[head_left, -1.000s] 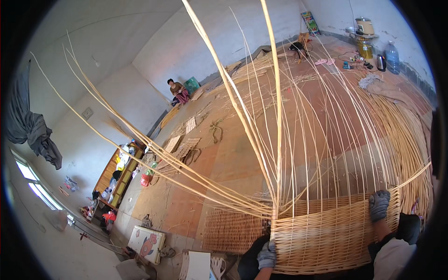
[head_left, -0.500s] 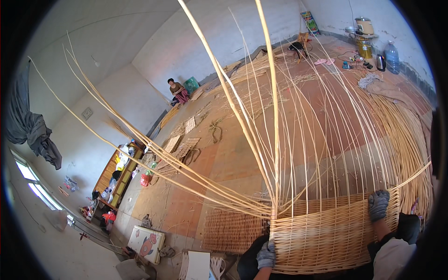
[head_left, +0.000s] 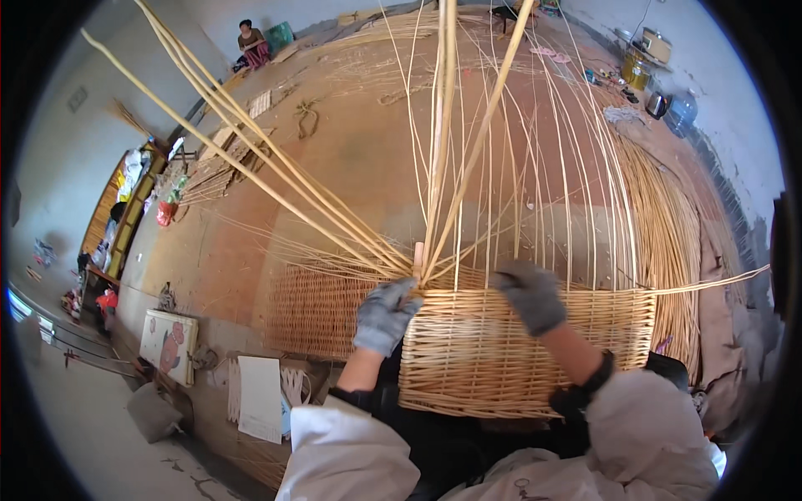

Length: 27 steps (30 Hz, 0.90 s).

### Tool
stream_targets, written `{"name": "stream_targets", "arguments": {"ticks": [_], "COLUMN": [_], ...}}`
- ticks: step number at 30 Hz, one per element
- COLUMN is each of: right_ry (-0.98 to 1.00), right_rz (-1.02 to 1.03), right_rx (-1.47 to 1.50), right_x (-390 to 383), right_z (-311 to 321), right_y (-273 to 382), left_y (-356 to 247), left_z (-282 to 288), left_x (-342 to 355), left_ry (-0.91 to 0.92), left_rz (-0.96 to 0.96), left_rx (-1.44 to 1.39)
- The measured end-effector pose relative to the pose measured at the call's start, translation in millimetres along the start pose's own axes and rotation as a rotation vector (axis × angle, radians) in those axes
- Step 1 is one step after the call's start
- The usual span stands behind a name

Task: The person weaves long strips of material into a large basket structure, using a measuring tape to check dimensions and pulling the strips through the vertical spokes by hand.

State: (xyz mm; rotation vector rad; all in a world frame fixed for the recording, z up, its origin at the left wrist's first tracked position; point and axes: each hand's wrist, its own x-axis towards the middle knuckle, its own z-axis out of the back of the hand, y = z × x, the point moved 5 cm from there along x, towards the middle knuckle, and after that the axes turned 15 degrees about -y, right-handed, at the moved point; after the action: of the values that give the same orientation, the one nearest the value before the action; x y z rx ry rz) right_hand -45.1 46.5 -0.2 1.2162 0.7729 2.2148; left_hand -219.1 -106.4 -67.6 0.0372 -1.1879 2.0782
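Note:
A half-woven wicker basket (head_left: 518, 351) stands in front of me, its near wall facing me. Thin upright stakes (head_left: 568, 225) rise from its rim. My left hand (head_left: 386, 317), in a grey glove, grips the basket's near left corner. Thick pale rods (head_left: 292, 184) fan out from that corner to the upper left, and others stand upright beside it. A short wooden peg (head_left: 418, 257) sticks up just above the left fingers. My right hand (head_left: 532, 296), also gloved, is over the near wall's rim, right of the corner; motion smears its fingers.
A bundle of long rods (head_left: 664, 242) lies along the right side. Another woven panel (head_left: 309, 313) shows left of the corner. At the lower left are a patterned box (head_left: 167, 346) and a white sheet (head_left: 260, 397). A person (head_left: 252, 43) sits far back by the wall.
My view has tilted down and turned right. My right hand has left the basket's right end and moved left along the rim. The left hand has shifted up the corner.

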Motion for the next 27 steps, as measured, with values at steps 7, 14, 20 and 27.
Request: {"name": "stream_targets", "arguments": {"ticks": [7, 14, 20, 27], "right_ry": [0.111, 0.628, 0.023, -0.284], "right_rz": [0.258, 0.258, -1.08, -1.378], "right_rx": [-0.181, -0.412, 0.844, 0.7], "right_x": [0.0, -5.1, -34.2, -36.5], "right_z": [-114.8, -223.1, -146.4, -59.7], "right_y": [47.2, 145.8, -23.8, -175.8], "left_y": [35.5, 92.1, 82.7, 25.2], "left_z": [17.3, 13.9, 1.3, -35.8], "left_x": [10.8, 29.1, 45.6, 52.8], "left_ry": [0.322, 0.527, 0.642, 0.484], "left_rz": [-0.002, -0.228, -0.26, -0.041], "left_rx": [0.081, 0.321, 0.455, 0.451]}}
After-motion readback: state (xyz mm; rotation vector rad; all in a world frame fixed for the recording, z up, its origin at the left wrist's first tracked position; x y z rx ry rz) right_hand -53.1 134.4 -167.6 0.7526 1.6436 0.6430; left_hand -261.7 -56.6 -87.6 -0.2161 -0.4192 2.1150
